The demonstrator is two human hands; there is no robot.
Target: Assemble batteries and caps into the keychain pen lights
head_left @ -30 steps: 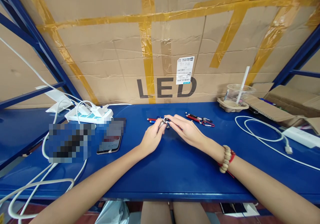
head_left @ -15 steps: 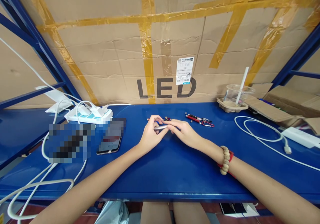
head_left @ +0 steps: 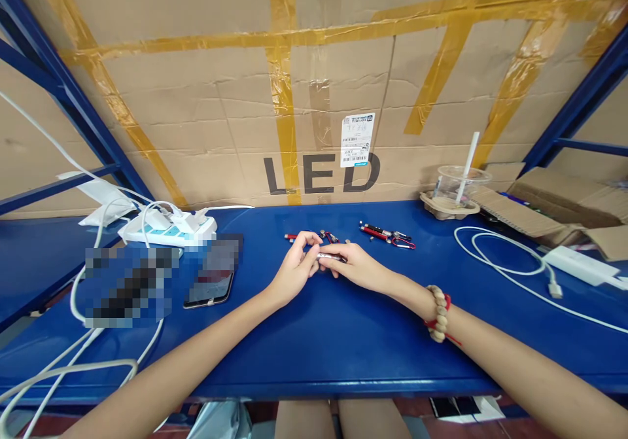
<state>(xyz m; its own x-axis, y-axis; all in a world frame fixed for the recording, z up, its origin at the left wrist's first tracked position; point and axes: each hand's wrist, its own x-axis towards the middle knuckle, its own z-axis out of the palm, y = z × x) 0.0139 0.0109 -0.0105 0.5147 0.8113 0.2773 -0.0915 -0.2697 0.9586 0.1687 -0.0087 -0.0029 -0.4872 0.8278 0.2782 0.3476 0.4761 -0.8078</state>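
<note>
My left hand and my right hand meet over the middle of the blue table. Between them is a small slim metallic tube, pinched by the fingers of both hands. Just behind my left hand lie a red pen-like item and some small pieces, partly covered by the fingers. Red and black pen-like items with a red carabiner clip lie behind my right hand. A beaded bracelet and red cord circle my right wrist.
On the left are a power strip with white cables, a phone and a blurred-out area. To the right stand a plastic cup with a straw, a white cable, a white adapter and an open cardboard box.
The tube has turned between my fingers: its plain grey side showed before, and a shinier, marked part shows now. The whole view has shifted slightly, with things a little further left.
</note>
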